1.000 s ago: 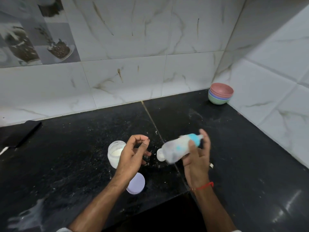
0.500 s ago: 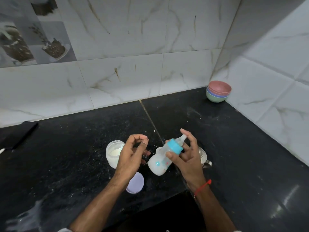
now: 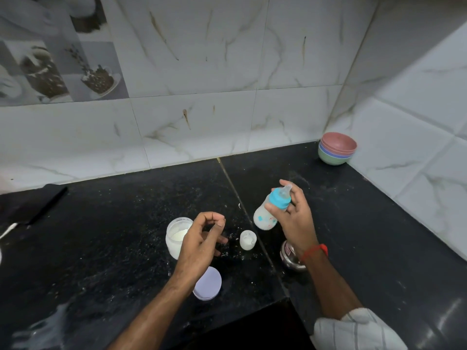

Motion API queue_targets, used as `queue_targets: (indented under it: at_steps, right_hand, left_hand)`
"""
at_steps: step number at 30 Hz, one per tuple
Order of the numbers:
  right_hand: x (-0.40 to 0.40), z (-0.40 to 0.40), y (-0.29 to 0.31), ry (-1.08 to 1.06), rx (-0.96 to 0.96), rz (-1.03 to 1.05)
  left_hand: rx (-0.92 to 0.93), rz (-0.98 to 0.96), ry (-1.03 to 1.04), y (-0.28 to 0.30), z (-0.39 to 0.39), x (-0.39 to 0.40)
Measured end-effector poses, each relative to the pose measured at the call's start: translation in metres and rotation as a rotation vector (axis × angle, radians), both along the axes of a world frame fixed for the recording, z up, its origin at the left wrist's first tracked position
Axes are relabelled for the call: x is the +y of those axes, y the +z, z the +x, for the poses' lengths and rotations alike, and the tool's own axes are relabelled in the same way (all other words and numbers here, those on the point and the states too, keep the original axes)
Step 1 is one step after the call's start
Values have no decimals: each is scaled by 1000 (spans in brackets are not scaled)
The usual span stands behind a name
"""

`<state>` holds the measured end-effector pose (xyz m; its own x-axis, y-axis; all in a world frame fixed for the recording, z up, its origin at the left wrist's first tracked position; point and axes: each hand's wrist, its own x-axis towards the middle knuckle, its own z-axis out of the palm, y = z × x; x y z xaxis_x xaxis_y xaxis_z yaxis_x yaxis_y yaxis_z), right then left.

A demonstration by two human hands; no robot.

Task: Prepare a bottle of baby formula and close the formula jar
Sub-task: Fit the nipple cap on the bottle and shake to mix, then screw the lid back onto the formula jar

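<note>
My right hand grips a baby bottle with a blue collar and clear teat, held tilted above the black counter, milky liquid inside. My left hand hovers with loosely curled fingers, holding nothing, right beside the open formula jar, which has white powder in it. The jar's pale lilac lid lies flat on the counter under my left wrist. A small clear bottle cap stands between my hands.
A steel cup sits partly behind my right wrist. Stacked coloured bowls stand in the back right corner. A dark flat object lies at far left. Powder specks dot the counter; the counter's front edge steps in near my forearms.
My right hand swung the bottle from lying sideways, teat right, to nearly upright and lifted it up and to the right. The cap and steel cup came into view. My left hand stayed put.
</note>
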<state>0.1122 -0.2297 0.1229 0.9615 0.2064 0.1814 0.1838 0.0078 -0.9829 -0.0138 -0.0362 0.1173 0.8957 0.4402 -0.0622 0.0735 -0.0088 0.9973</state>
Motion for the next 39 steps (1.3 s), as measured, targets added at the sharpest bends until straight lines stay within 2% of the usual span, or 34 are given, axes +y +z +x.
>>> queue_targets:
  at_steps: [8, 14, 18, 22, 24, 27, 29, 30, 34, 36, 39]
  right_hand:
    - [19, 79, -15, -139, 17, -338]
    - [29, 105, -46, -109, 99, -588]
    - [30, 107, -59, -85, 105, -668]
    - [25, 108, -55, -61, 136, -647]
    - [24, 92, -42, -175, 14, -589]
    - [31, 46, -25, -307, -304, -496]
    - [38, 13, -30, -207, -412, -492]
    - [42, -3, -36, -87, -391, -511]
    - [59, -56, -76, 333, -230, -903]
    - [68, -73, -91, 441, -185, -1044]
    - [82, -90, -106, 507, -184, -1187]
  left_hand:
    - [0, 7, 26, -1, -6, 8]
    - [-2, 30, 101, -3, -10, 23]
    - [5, 26, 128, -10, -12, 30]
    - [-25, -12, 177, -11, -12, 36]
    - [-67, -4, 216, -15, -12, 42]
    - [-144, 66, 301, -26, -16, 57]
    - [-159, 115, 335, -36, -20, 67]
    - [-141, 145, 331, -42, -23, 73]
    - [110, 315, 195, -70, -27, 92]
    - [253, 369, 109, -80, -27, 95]
    - [336, 389, 7, -93, -24, 94]
